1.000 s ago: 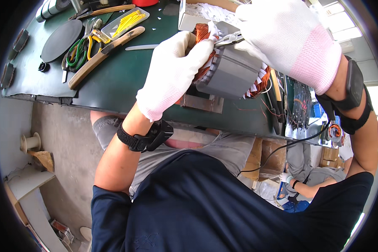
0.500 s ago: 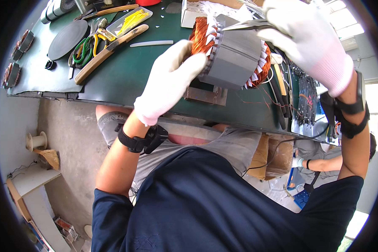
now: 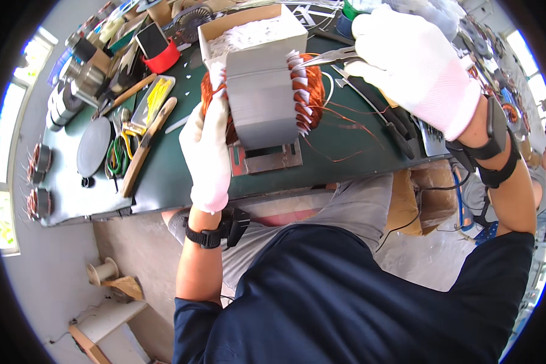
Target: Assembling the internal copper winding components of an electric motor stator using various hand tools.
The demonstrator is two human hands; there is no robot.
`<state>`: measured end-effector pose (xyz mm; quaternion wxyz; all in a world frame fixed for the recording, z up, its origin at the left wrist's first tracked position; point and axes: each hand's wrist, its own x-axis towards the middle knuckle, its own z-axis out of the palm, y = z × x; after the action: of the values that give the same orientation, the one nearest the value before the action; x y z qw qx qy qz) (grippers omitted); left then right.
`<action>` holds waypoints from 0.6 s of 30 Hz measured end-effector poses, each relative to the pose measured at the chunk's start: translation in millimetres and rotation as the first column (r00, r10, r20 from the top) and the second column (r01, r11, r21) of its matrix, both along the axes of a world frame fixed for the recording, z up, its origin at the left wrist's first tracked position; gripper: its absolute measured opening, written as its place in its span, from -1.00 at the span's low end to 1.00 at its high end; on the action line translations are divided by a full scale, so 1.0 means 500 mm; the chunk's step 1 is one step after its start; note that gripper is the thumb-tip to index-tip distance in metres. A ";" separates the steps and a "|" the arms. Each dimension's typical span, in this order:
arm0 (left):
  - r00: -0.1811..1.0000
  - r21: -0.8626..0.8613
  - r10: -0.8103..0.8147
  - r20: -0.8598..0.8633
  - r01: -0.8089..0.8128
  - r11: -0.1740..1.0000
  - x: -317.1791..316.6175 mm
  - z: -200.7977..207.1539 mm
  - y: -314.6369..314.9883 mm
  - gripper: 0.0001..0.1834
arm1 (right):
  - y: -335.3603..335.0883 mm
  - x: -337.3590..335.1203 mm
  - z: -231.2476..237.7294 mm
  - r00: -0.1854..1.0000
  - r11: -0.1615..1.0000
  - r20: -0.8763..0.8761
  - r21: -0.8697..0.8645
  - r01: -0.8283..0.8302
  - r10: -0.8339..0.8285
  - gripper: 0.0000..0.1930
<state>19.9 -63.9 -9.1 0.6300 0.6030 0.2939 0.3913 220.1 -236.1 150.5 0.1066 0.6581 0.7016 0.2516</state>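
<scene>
So I've got this chunky motor stator right in front of me, sitting up on a metal frame near the middle of the bench. The body's a smooth grey drum with a faint seam across it, and fat orange copper windings bulge from both ends. Jagged white tabs poke out all round the right-hand rim, and a few thin copper wires trail off that side.

My right hand is clenched round a long-nosed silver tool, tip just beside those tabs. My left hand is up against the winding on the other end, but the fingertips are partly hidden, so I honestly can't tell if it's gripping or just steadying.

The bench is dark green and pretty cluttered: an open carton of white bits behind the stator, yellow strips, green-handled scissors, a wooden stick and a dark round disc to my left. Two small wound cores sit by the left edge. Down on the concrete floor there's a spool, with bright windows beyond.
</scene>
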 end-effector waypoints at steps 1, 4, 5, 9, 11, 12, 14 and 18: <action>1.000 -0.004 -0.001 0.001 0.001 1.000 -0.001 0.002 -0.003 -0.62 | 0.000 0.015 -0.009 0.998 0.997 0.013 0.030 -0.067 0.067 -0.77; 0.996 0.033 0.089 0.005 -0.090 0.995 0.005 -0.004 -0.020 -0.57 | 0.002 0.013 -0.030 0.994 0.993 0.079 0.087 -0.084 0.078 -0.83; 0.997 0.048 0.070 -0.030 -0.068 0.996 -0.007 -0.004 -0.016 -0.57 | 0.006 0.014 -0.034 0.991 0.991 0.109 0.099 -0.087 0.077 -0.84; 0.997 0.048 0.071 -0.031 -0.070 0.996 -0.009 -0.014 -0.009 -0.60 | 0.023 0.014 -0.035 0.980 0.985 0.168 0.118 -0.128 0.107 -0.84; 0.996 0.066 0.074 -0.042 -0.071 0.995 -0.007 -0.016 -0.010 -0.61 | 0.030 0.011 -0.026 0.974 0.982 0.182 0.104 -0.155 0.134 -0.84; 0.994 0.089 0.099 -0.044 -0.095 0.991 -0.004 -0.020 -0.012 -0.61 | 0.032 0.007 -0.019 0.974 0.981 0.154 0.074 -0.178 0.166 -0.84; 0.991 0.112 0.129 -0.047 -0.123 0.986 -0.002 -0.027 -0.010 -0.60 | 0.041 0.017 -0.019 0.972 0.977 0.124 0.043 -0.207 0.200 -0.84; 0.988 0.162 0.133 -0.082 -0.119 0.980 -0.002 -0.028 -0.006 -0.58 | 0.038 0.074 -0.058 0.944 0.938 0.067 0.106 -0.330 0.324 -0.87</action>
<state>18.9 -67.1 -23.0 0.5405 0.6481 0.3288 0.4240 257.2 -217.0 121.7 0.0422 0.5311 0.7827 0.3218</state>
